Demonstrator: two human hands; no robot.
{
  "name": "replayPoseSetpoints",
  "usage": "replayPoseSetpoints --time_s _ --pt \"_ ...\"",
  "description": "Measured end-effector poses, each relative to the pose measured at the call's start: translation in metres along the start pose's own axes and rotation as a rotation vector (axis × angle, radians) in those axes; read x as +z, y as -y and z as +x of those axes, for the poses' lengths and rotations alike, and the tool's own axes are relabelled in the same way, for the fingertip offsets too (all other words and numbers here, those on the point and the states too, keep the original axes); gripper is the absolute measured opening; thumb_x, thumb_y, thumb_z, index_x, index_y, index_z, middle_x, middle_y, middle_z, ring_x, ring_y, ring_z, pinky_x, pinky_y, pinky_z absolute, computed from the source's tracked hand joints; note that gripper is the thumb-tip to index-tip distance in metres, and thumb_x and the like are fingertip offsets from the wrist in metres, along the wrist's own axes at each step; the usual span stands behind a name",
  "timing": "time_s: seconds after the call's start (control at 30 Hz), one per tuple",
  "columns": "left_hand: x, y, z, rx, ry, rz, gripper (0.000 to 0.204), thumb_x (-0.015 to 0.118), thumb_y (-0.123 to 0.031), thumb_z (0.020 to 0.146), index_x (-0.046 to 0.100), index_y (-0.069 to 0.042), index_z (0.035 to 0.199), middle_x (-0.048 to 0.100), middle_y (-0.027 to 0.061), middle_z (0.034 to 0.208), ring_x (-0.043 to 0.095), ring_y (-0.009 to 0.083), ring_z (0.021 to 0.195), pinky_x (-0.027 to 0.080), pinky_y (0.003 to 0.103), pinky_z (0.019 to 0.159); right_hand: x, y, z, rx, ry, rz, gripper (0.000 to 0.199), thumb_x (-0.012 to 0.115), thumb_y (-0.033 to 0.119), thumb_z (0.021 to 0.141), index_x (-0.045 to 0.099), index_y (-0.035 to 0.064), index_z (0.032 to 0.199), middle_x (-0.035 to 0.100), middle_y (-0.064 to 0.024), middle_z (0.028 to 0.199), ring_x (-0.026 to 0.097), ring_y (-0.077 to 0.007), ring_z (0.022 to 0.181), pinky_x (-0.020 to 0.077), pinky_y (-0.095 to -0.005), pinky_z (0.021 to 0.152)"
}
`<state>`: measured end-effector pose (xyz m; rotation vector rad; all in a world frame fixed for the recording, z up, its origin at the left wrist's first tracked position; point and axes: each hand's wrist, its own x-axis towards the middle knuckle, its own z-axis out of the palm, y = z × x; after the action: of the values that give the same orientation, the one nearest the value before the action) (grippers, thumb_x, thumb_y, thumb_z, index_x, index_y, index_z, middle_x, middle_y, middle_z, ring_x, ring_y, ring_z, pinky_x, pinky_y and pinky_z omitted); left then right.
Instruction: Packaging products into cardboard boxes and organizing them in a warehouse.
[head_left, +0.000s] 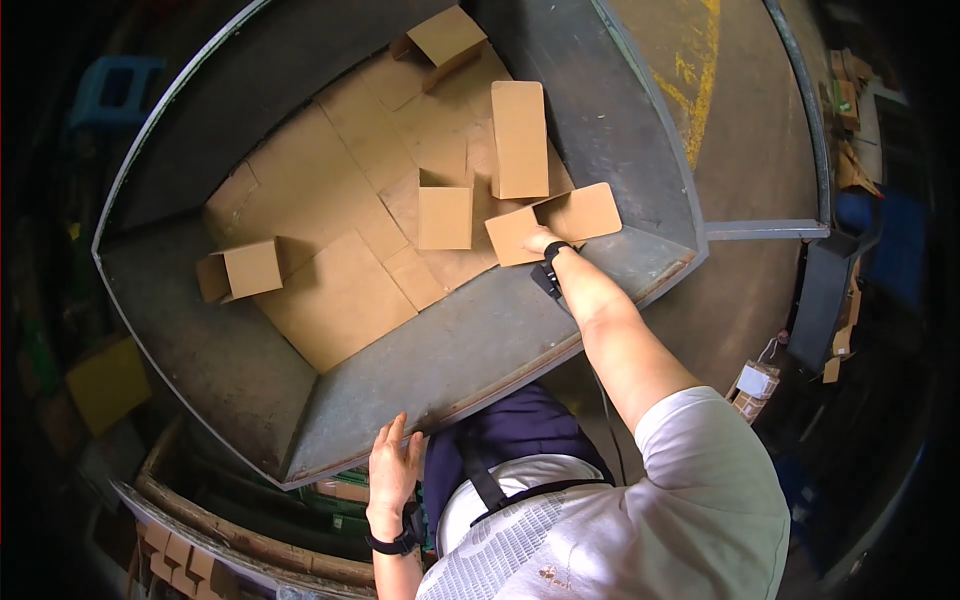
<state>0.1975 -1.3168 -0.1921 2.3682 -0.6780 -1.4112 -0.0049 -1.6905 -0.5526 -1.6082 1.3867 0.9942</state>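
My right hand [540, 240] reaches far into a big grey metal bin [480, 340] and grips a flat brown cardboard box [555, 222] lying at the bin's right side. My left hand [392, 468] rests with spread fingers against the bin's near rim and holds nothing. Both wrists wear black bands. Other small cardboard boxes lie in the bin: an open one [445, 215] just left of the held box, a long one [520, 138] beyond it, one [240, 270] at the left and one [440, 40] at the far end.
Flattened cardboard sheets [340, 200] line the bin floor. A crate with several small boxes [180, 550] sits at lower left below the bin. Yellow floor markings [700, 80] run at upper right, with cardboard scraps [850, 120] near the right edge.
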Motion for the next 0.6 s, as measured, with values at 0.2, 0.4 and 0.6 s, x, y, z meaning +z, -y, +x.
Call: replayPoseSetpoints --time_s 0.2,0.4,0.6 --pt "-0.010 -0.032 0.033 0.109 -0.016 0.077 0.038 0.061 -0.016 0.089 0.056 0.005 0.120 0.061 0.0262 0.108 0.060 0.0417 0.098 0.049 0.043 0.085 -0.024 0.068 -0.076 -0.122 -0.124 -0.209 0.031 0.060 0.016 0.084 0.066 0.0011 0.110 0.063 -0.0200 0.117 0.061 -0.0332 0.109 0.0511 -0.0403 0.091" --pt "-0.016 -0.029 0.078 0.101 -0.168 -0.239 0.043 0.059 -0.025 0.094 0.054 0.005 0.125 0.063 0.0231 0.114 0.062 0.0324 0.108 0.048 0.036 0.091 -0.018 0.123 -0.203 -0.942 -0.476 -0.630 0.009 0.060 0.006 0.072 0.068 0.0030 0.075 0.064 -0.0110 0.088 0.062 -0.0264 0.089 0.0528 -0.0386 0.073" --pt "-0.028 -0.024 0.088 -0.354 -0.148 -0.656 0.079 0.059 -0.050 0.090 0.035 0.005 0.141 0.054 0.0216 0.129 0.063 0.0280 0.101 0.053 0.033 0.079 0.025 0.159 -0.272 -1.477 -0.235 -0.659 0.008 0.060 0.013 0.069 0.066 0.0082 0.068 0.060 -0.0035 0.081 0.055 -0.0197 0.086 0.0455 -0.0330 0.074"
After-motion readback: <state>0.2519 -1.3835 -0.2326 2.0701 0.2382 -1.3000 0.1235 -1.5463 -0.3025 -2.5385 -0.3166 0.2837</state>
